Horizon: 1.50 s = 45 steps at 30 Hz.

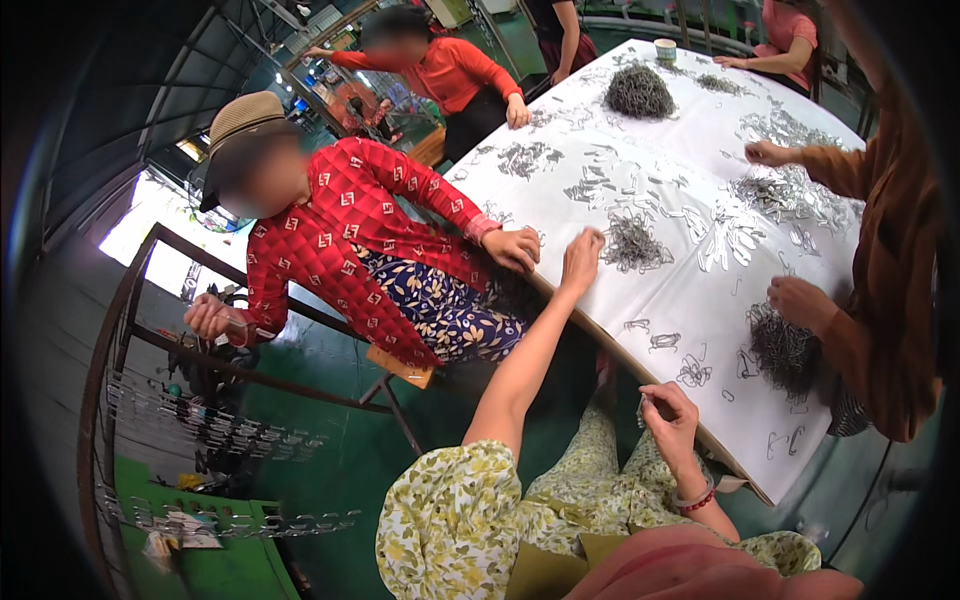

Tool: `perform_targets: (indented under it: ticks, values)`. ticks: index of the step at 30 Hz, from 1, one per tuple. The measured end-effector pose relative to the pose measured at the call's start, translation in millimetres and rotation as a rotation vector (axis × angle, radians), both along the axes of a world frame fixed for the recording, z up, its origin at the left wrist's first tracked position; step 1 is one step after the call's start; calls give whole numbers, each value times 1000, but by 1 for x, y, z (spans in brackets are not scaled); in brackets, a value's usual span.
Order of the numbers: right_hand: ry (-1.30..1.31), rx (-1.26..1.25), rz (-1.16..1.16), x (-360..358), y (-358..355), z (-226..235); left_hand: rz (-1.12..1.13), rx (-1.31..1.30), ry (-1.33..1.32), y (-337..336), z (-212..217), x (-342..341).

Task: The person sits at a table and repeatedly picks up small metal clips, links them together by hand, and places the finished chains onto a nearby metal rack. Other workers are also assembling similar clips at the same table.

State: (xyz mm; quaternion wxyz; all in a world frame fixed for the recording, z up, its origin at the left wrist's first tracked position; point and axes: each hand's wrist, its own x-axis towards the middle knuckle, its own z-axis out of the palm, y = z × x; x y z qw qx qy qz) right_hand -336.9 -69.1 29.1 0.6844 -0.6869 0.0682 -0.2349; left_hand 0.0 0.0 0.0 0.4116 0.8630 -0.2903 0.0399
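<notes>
My left hand (pixel 582 258) reaches across the near left edge of the white-covered table (pixel 690 320). Its fingers are bent together beside a dark pile of small metal wire pieces (pixel 636 243); whatever they pinch is too small to name. Just off the table's front edge, my right hand (pixel 672 412) is raised, thumb and fingers closed on a few small metal loops (pixel 642 408), seen only in part. Between my hands, several loose wire clips (pixel 664 341) and a small group of bent loops (pixel 693 371) lie on the white cover.
At my left a person in a red patterned jacket (pixel 340 215) rests a hand by the table edge. Someone in brown sleeves (pixel 890 300) works across, by a dark heap (pixel 780 345). A large heap (pixel 640 92) stands far back, near a cup (pixel 665 48). A metal rack (pixel 130 330) stands left.
</notes>
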Motion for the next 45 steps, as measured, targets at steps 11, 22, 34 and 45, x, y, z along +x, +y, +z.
perform_targets:
  ticks: [11,22,34,45]
  values:
    - [81,30,-24,13,-25,-13,-183,-214,310,52,49,-173]
    - [47,107,-47,31,-24,1,-396,-557,773,49,54,-218]
    - [-21,-190,-37,33,-24,-2,-205,-590,723,48,41,-227]
    - [32,-177,-72,45,-35,-4,-104,-406,431,38,56,-232]
